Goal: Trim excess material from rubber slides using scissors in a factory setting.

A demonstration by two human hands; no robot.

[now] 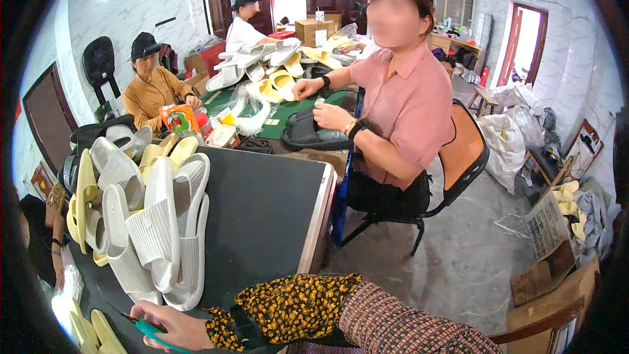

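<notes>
My right hand [171,328] lies at the near edge of the dark table [262,210], closed on a pair of green-handled scissors [152,333]. Its forearm, in a yellow-flowered black sleeve cover [295,305], crosses in from the lower right. Just above the hand stands a stack of white ribbed slippers [157,223] set on edge, with pale yellow slippers [84,196] behind them at the left. A few yellow slippers [92,331] lie left of the hand. My left hand is out of the picture.
A person in a pink shirt [400,98] sits on an orange-backed chair [462,151] at a green table [288,108], handling a black slipper [308,134]. Two more people sit farther back by heaped slippers [262,65]. Another person's arm [56,249] shows at the left. Bags and boxes [550,223] crowd the right floor.
</notes>
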